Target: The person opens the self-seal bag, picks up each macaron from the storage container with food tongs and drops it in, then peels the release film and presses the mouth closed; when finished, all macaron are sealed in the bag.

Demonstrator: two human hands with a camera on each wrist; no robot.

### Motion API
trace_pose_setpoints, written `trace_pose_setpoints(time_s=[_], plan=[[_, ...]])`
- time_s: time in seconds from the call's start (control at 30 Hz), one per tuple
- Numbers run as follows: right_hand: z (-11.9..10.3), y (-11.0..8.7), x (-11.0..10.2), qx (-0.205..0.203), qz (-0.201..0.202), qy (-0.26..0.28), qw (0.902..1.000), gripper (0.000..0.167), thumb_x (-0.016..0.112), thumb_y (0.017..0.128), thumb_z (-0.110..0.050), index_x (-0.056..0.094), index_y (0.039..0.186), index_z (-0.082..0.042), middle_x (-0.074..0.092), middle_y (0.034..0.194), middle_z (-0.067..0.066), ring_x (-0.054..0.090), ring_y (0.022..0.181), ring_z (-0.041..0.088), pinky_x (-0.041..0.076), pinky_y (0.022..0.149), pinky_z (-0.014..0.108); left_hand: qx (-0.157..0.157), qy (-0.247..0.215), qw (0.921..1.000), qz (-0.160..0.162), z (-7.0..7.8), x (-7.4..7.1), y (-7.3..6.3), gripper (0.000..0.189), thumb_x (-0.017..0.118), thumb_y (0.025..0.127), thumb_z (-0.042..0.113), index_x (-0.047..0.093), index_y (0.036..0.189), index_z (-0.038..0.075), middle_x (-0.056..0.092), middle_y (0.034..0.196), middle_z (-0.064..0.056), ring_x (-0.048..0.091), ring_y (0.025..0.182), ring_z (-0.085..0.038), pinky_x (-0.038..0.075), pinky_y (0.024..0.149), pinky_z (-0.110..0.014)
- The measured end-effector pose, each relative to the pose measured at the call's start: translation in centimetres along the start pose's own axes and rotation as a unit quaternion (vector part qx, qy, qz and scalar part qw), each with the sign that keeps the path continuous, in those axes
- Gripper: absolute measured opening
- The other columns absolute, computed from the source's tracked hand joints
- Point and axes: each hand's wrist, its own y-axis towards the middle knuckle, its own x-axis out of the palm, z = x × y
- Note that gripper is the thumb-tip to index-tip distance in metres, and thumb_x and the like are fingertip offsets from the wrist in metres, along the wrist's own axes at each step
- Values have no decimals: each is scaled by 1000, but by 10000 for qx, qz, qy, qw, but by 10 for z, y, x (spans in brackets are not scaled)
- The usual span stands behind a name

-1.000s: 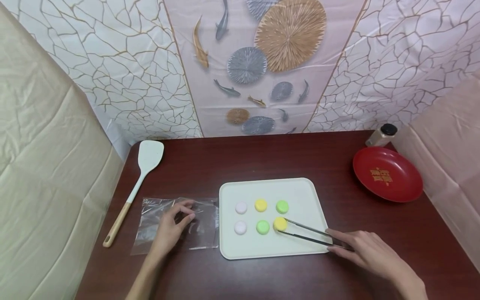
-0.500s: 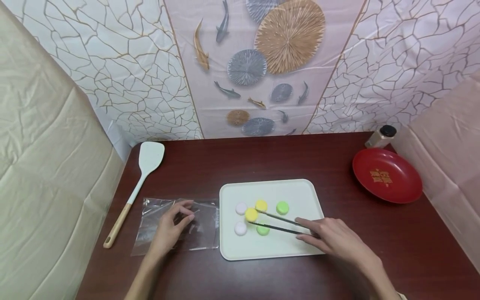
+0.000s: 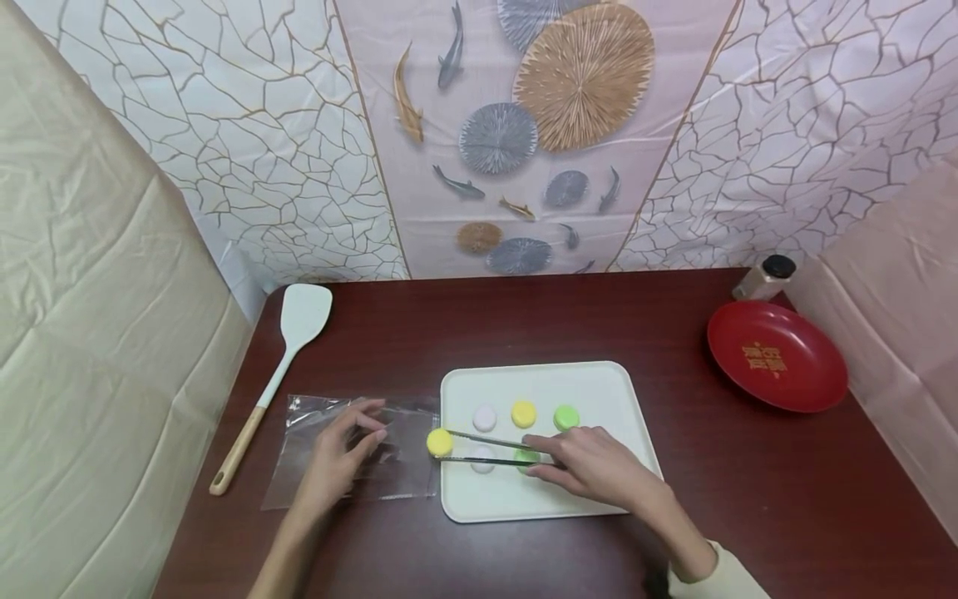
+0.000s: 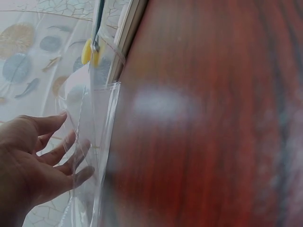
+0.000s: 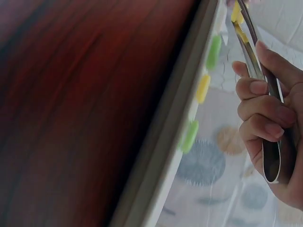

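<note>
My right hand (image 3: 591, 466) grips metal tongs (image 3: 486, 460), whose tips pinch a yellow macaron (image 3: 440, 443). The macaron hangs over the left rim of the white tray (image 3: 599, 391), beside the mouth of a clear plastic bag (image 3: 412, 478). My left hand (image 3: 340, 453) is at the bag with fingers relaxed and apart; in the left wrist view some fingers (image 4: 81, 176) show through the film. On the tray lie a second yellow macaron (image 3: 524, 413), a green macaron (image 3: 566, 418), a pale lilac macaron (image 3: 484, 418), plus another lilac and another green one partly covered by the tongs.
A white spatula (image 3: 303, 316) with a wooden handle lies left of the bag. At the right stand a red plate (image 3: 812, 366) and a jar (image 3: 759, 279) with a black lid. Patterned cloth hangs behind the dark wooden table (image 3: 584, 320).
My right hand has carried the yellow macaron in the tongs leftward, from the tray's middle to its left rim by the bag mouth. The left hand has stayed nearly still.
</note>
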Motion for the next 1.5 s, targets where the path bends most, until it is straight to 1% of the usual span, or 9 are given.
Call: trace_pose_setpoints(time_s=[0.17,0.27,0.43,0.53,0.6,0.77,1.0,1.23,1.5], plan=[[-7,16,12,-277,15,-84,9996,21,74,106,-35,73,116,-16,57,66,-13,39,59,-3,36,50,20,144,24,9999,49,3,-1,-1,13,79,94,-7,76,98,6,75,136,-20,64,136,-45,35,114,-4],[-9,25,19,-517,169,-59,9985,23,72,107,-36,72,116,-14,57,67,-10,39,58,-1,35,48,21,321,41,9994,102,4,-1,-1,17,79,93,-9,75,97,6,75,135,-20,66,132,-43,38,114,-5],[-2,37,40,-969,471,-124,9941,31,65,112,-41,71,124,-13,63,71,-9,42,59,0,36,43,28,628,-94,9979,157,1,-2,0,20,78,90,-15,74,97,4,75,133,-22,71,129,-25,46,112,-10],[-8,43,42,-1021,343,-141,9941,29,65,112,-37,70,124,-12,64,71,-9,41,59,0,35,44,26,729,-227,9970,89,-2,-2,0,20,79,90,-14,75,97,4,75,132,-23,70,130,-18,48,112,-13],[-21,48,32,-923,137,-134,9955,26,70,109,-33,70,122,-10,66,71,-6,43,58,0,37,46,22,805,-318,9962,26,-3,-2,0,21,79,90,-14,75,98,5,75,131,-23,70,129,-18,50,111,-14],[-34,62,31,-912,-227,-370,9949,25,70,108,-27,69,126,-9,68,77,-2,50,62,2,43,49,22,952,-415,9945,-95,-4,-2,1,20,78,90,-15,75,97,4,76,130,-21,71,128,-19,49,113,-15],[-40,80,35,-903,-644,-89,9938,23,71,108,-21,68,125,-7,63,75,-1,47,63,5,44,51,22,896,-539,9940,-312,-5,-6,1,18,76,92,-14,74,97,2,78,127,-19,72,121,-9,51,108,-12],[-44,97,37,-1142,-653,-132,9912,28,70,109,-23,69,131,-7,75,85,0,50,62,3,47,53,23,931,-1087,9877,-633,-4,-8,4,15,73,93,-18,71,99,-5,75,128,-25,67,132,-4,52,112,-19],[-57,124,48,-1370,-1051,61,9850,17,68,110,-22,64,117,-8,63,77,-4,49,64,3,45,54,21,720,-1161,9877,-765,-4,-11,3,12,73,94,-16,72,99,-5,76,131,-22,66,134,-6,51,114,-20]])
